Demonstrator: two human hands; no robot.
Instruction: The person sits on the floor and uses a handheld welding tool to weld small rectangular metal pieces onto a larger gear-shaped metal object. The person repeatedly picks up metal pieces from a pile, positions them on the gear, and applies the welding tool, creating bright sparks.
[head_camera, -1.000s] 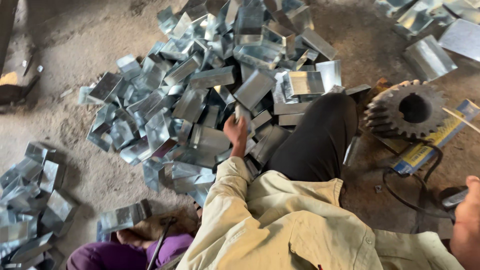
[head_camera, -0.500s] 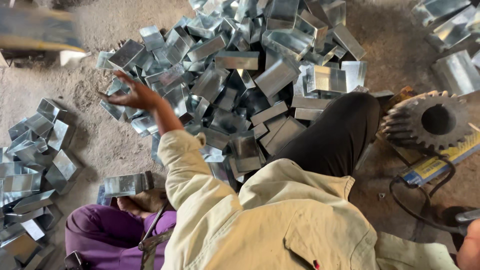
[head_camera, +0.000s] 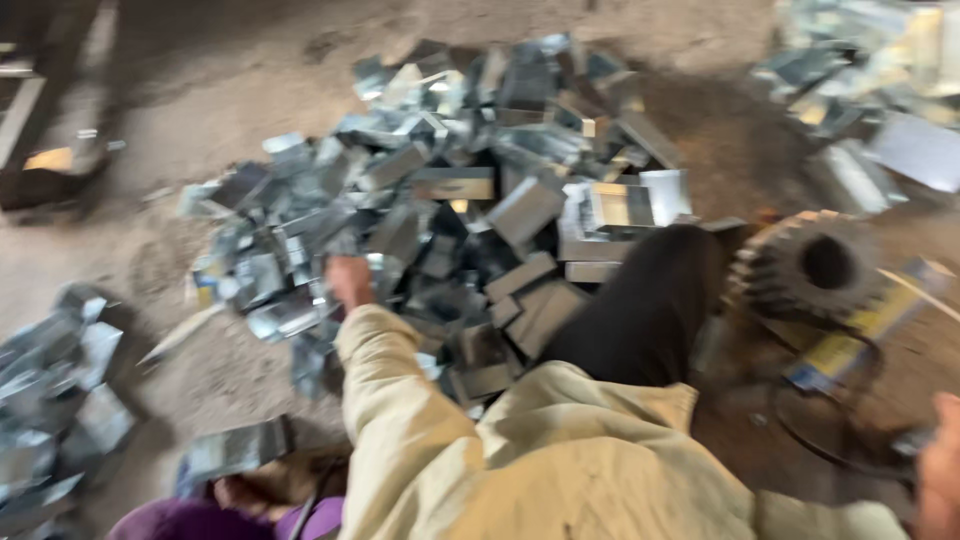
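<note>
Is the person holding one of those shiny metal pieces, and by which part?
Cannot be told. The left hand is down in the pile of bent metal pieces, but blur hides any grip. The right hand shows only at the edge.

Soft, even daylight falls from above, brightest at the far right, where the heap of shiny folded sheet-metal pieces (head_camera: 880, 70) glares white. Motion blur smears the whole view, heaviest at the left and far edges. Dim shadow fills the gaps in the central pile of grey metal brackets (head_camera: 470, 210).
</note>
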